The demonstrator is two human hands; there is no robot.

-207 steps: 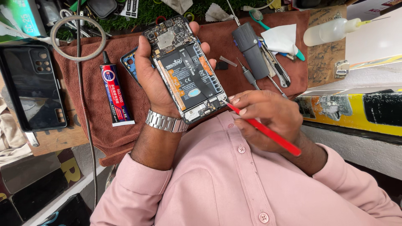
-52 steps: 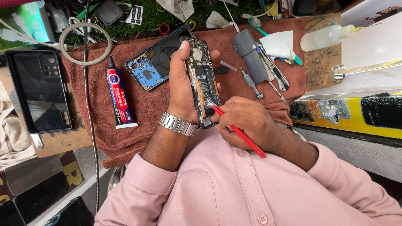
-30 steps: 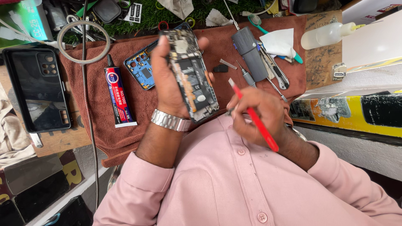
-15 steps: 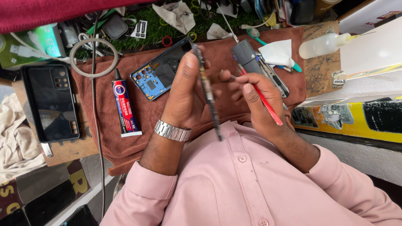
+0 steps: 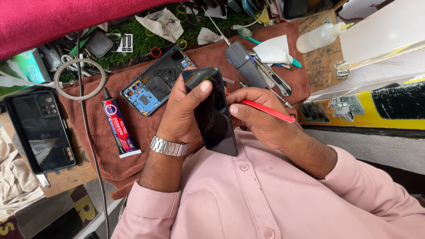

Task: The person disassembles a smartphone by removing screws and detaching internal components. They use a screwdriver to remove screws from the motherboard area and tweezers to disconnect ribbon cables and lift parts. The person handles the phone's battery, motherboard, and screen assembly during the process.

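Both hands are working close over the chest. Left hand (image 5: 183, 110) is gripping a slim black glass-fronted phone (image 5: 212, 110) upright by its edges, thumb pressing on the dark screen near the top, a steel wristwatch (image 5: 168, 146) showing below. Right hand (image 5: 256, 116) is closing around a thin red-handled tool (image 5: 265, 109), pinching it between thumb and fingers, tip pointing at the phone's right edge; the tip itself is hidden behind the phone, so contact cannot be told.

Progress, as a judgement: the phone is showing its screen side with no boards or innards visible, so the front appears seated on the body. A blue plastic phone frame with exposed circuit parts (image 5: 155, 82) is lying open on the brown towel (image 5: 146, 128), just left of the held phone, so that one looks unfinished. A red-and-blue tube of adhesive (image 5: 118, 126) is lying capped beside it.

Containers: a clear plastic squeeze bottle (image 5: 318, 36) with a yellowish nozzle is lying on its side at far right, holding a pale liquid; level hard to judge. A dark grey pouch-like tool case (image 5: 241, 59) is resting on the far towel, metal tools spilling beside it. A black phone with its back up (image 5: 40, 130) is sitting far left, well apart.
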